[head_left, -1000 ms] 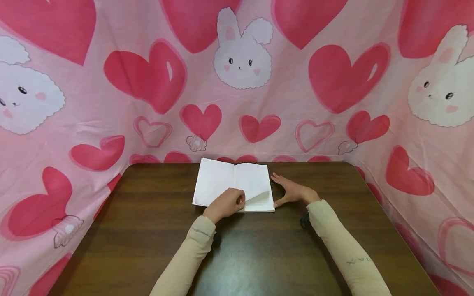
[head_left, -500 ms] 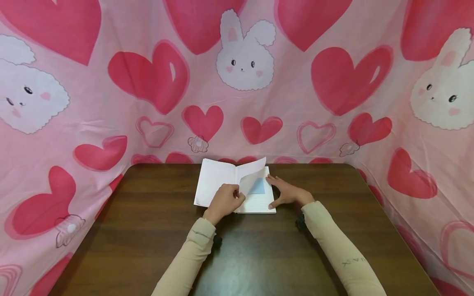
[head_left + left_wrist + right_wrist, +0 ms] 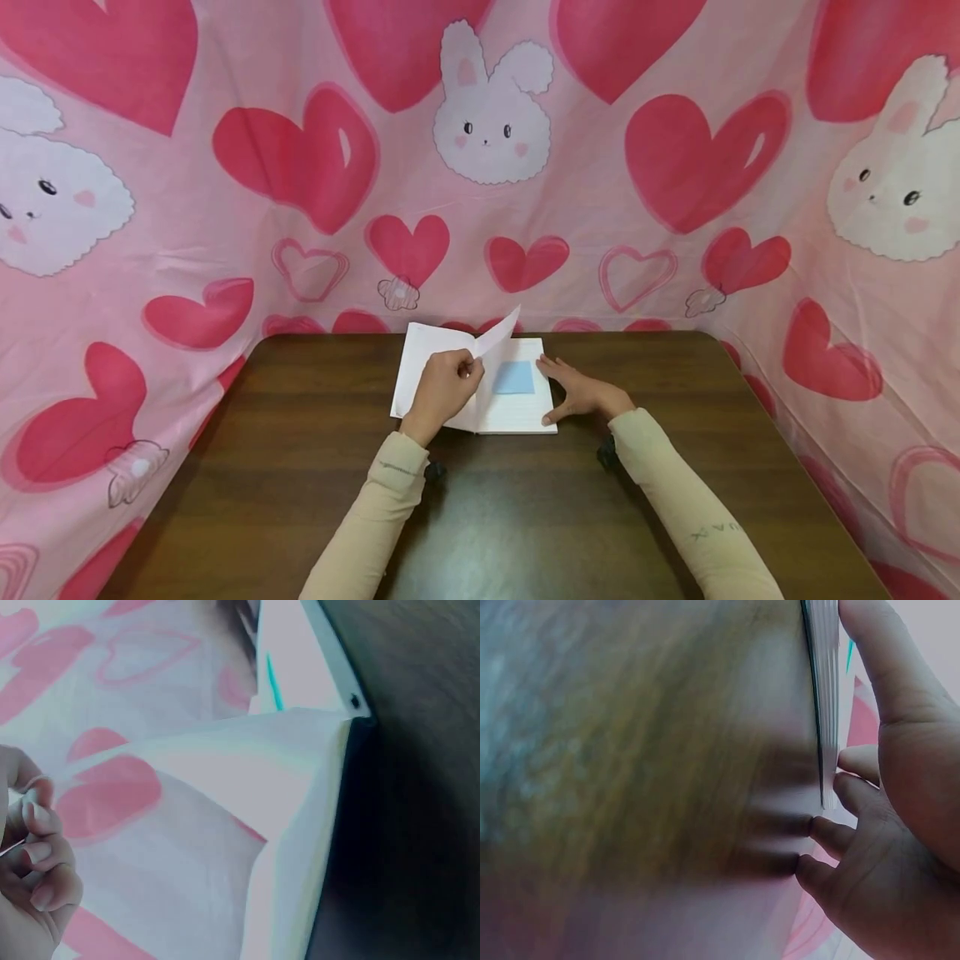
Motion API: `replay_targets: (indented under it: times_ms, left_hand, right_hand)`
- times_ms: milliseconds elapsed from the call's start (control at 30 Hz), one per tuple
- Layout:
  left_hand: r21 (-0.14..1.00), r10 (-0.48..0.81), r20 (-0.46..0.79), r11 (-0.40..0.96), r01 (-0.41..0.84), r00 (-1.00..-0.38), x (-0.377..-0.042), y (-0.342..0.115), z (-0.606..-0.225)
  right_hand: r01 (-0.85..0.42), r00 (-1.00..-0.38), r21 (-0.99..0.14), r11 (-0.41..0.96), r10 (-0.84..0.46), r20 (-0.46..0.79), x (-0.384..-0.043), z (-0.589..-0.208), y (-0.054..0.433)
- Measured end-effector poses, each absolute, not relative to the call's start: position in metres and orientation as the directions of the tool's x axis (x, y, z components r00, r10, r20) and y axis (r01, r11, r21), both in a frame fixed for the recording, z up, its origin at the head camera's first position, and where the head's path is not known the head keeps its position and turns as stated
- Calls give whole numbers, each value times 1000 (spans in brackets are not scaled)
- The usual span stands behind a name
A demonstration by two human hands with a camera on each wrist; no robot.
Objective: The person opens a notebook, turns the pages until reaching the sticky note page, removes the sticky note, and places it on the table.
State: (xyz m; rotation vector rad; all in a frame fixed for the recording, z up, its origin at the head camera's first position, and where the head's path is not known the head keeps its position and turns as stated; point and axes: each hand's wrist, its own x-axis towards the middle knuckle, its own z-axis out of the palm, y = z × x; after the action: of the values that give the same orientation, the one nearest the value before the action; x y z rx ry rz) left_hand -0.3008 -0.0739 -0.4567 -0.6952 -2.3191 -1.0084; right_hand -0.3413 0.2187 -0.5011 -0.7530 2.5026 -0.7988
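An open notebook point(image 3: 517, 417) with white pages lies near the far side of the table. My left hand point(image 3: 444, 390) pinches a raised page point(image 3: 498, 335) and holds it up over the left half. In the left wrist view, the fingers are curled at the edge of the lifted sheet point(image 3: 240, 761). A blue sticky note point(image 3: 513, 377) shows on the ruled right-hand page. My right hand point(image 3: 585, 392) rests at the notebook's right edge, thumb and fingers spread. The right wrist view shows its thumb against the stacked page edges point(image 3: 829, 712), with fingertips down near the tabletop.
The dark wooden table point(image 3: 510, 525) extends on both sides of the notebook and toward the body. A pink cloth point(image 3: 585, 208) with hearts and rabbits hangs behind the table and along its sides.
My left hand has lifted the page and swung it leftward, uncovering the blue sticky note. My right hand has shifted slightly left onto the notebook's edge.
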Motion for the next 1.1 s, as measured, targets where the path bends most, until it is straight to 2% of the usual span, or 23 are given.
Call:
replay_targets:
  times_ms: [200,367,567,767,900,1100]
  left_hand:
    - [468,299,591,629,621,-749,-292,-78,-449]
    - [433,407,510,640,635,-758,-286,-70,-455]
    - [397,586,254,663,635,-770,-289,-41,-470]
    - [368,622,40,718,590,-782,-301,-34,-487]
    - [384,629,34,709,591,-777,-305,-38,-490]
    - [392,625,133,680,620,-769,-305,-47,-482]
  right_hand:
    - [-371,-774,-627,685,-601,-199,-342,-502,222]
    - [-402,-774,-619,675,-612,-165,-343,-504,223]
    - [-443,-764,-605,661,-632,-131,-346,-506,224]
    - [-450,-757,-612,650,-642,-124,-348,-511,222]
    - [-453,-757,-611,649,-643,-121,-348,-512,221]
    - [-410,-772,-620,669,-616,-154,-345,-508,221]
